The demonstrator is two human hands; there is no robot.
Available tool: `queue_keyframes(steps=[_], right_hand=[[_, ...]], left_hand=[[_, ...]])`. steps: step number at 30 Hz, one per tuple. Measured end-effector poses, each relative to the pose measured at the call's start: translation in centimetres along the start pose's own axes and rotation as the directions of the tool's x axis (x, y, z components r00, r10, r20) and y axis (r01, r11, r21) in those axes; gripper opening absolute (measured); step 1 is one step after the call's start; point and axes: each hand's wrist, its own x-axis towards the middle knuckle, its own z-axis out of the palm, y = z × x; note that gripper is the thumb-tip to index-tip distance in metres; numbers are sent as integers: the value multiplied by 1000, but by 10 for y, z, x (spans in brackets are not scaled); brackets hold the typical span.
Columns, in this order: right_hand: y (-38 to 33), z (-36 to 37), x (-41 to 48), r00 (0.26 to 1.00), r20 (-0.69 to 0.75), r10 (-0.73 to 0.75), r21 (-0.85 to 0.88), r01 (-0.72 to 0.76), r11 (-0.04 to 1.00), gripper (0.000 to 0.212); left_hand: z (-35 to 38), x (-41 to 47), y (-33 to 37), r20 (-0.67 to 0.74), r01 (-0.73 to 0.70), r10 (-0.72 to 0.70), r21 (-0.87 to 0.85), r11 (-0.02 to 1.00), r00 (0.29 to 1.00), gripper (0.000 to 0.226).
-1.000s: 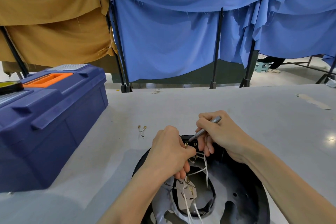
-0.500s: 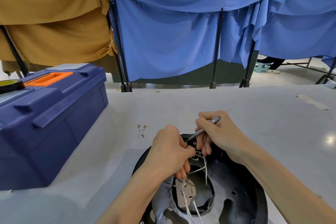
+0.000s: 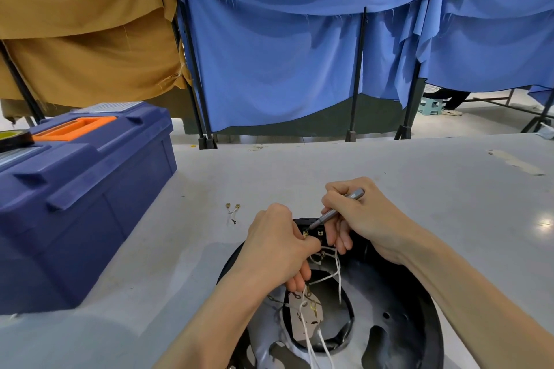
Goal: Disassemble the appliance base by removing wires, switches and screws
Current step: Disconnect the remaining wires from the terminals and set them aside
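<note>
right hand: fist round screwdriver, tip at far rim of appliance base
left hand: pinching white wires, same rim

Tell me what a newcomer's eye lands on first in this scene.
The two hands at centre bottom: the right hand holds a slim grey screwdriver, tip down at the far rim of the round black appliance base, while the left hand pinches its white wires. Next, the big blue toolbox on the left of the table, and the blue cloth hung across the back.
</note>
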Motion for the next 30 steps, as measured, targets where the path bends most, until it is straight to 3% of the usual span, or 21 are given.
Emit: queue_keyframes(steps=[13, 30], right_hand=[[2, 1, -1, 999, -51, 3, 33, -1, 999, 37], [1, 1, 0, 1000, -21, -3, 12, 3, 1000, 40]], left_hand=[[0, 0, -1, 24, -12, 13, -31, 999, 1000, 32], [-1, -1, -2, 38, -11, 13, -61, 998, 999, 28]])
